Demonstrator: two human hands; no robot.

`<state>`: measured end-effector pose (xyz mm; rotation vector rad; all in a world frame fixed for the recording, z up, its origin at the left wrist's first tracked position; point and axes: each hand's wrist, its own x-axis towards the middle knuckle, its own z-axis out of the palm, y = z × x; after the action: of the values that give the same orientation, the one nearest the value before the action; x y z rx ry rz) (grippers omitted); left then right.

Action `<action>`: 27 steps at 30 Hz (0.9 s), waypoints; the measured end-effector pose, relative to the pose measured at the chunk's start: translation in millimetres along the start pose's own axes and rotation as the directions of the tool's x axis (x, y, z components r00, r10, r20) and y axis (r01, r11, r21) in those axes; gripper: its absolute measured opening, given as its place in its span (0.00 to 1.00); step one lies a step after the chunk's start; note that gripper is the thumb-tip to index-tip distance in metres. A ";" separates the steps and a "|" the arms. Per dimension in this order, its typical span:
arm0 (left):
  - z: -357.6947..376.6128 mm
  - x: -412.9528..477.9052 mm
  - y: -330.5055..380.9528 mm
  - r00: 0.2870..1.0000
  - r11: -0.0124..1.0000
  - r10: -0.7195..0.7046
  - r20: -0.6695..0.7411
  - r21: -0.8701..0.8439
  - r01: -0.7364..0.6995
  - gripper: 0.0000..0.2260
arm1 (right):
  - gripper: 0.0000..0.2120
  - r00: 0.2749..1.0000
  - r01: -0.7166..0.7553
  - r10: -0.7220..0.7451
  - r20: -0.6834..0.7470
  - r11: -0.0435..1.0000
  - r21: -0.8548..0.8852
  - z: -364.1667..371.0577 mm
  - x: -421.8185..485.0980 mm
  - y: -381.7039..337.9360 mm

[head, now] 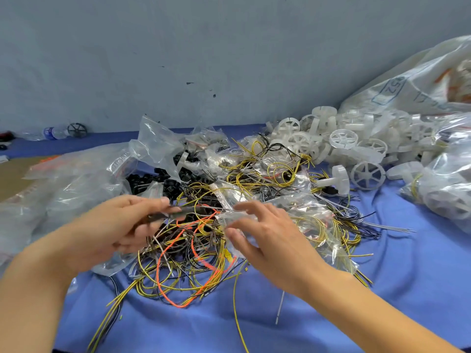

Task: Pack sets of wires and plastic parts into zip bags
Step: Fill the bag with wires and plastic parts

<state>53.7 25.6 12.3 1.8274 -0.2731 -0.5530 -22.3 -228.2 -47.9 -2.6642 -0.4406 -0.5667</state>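
At the far left, a water bottle (52,133) and a dark spoked wheel (77,130) are lying against the wall, and a piece of brown cardboard (11,179) is sitting on the blue cloth (382,301). Next to it, a heap of clear zip bags (76,179) is spreading across the cloth, with a cluster of black plastic parts (147,180) lying just behind it.

The left hand (114,225) is hovering over the tangle of wires (204,253), its thumb and curled fingers pinching a dark wire bundle (178,210) that is reaching toward the other hand; the bundle is blurred. Below it, 1 orange wire (163,284) is looping through the yellow and black strands.

The right hand (270,238) is hanging over the same tangle with fingers spread and slightly bent. Its index finger and thumb are sitting on either side of a small zip bag (230,217), but the blur is hiding whether they are clamping it or only touching it.

Farther right, more bagged wires are lying on the tangle. Behind them, a pile of white plastic wheels (344,141) is crowding against the wall. At the far right, a large translucent sack (420,80) is leaning over the wheels.
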 end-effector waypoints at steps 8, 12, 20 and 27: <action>42.1 29.0 0.1 0.944 0.995 0.101 -0.315 0.011 -0.103 0.13 | 0.18 0.904 0.068 -0.044 -0.426 0.997 0.042 -37.1 16.1 -4.4; 64.5 35.9 4.3 0.948 0.992 0.124 -0.292 0.020 -0.124 0.12 | 0.19 0.957 0.125 -0.192 -0.219 0.950 -0.285 -27.8 15.4 -6.7; 80.3 37.6 8.2 0.887 0.867 0.460 -0.043 0.235 -0.439 0.13 | 0.11 0.995 -0.002 0.002 -0.097 1.000 -0.006 -32.0 14.4 12.5; 85.4 34.2 3.0 0.802 0.536 0.596 -0.019 0.754 -0.380 0.14 | 0.09 0.995 -0.079 0.061 0.076 0.961 0.267 -42.4 11.4 32.5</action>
<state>40.8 -61.8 -13.3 2.4123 -0.8983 0.2964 -13.9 -272.2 -16.6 -2.4314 -0.4089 -0.3673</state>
